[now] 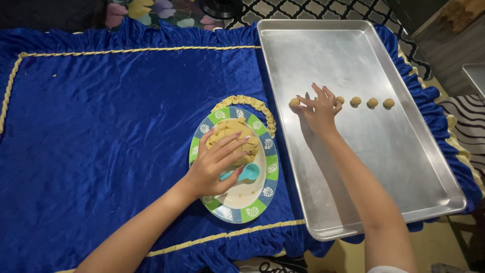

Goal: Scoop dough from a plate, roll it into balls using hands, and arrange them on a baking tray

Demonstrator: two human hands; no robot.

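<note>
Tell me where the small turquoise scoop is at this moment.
In the head view, the turquoise scoop lies on the green-rimmed plate, left of the metal tray, just below the dough mound and beside the left hand.

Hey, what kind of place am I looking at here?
Probably a home, set up for baking: a metal baking tray with small dough balls, a plate of dough on a blue velvet cloth, and patterned rugs on the floor.
</note>
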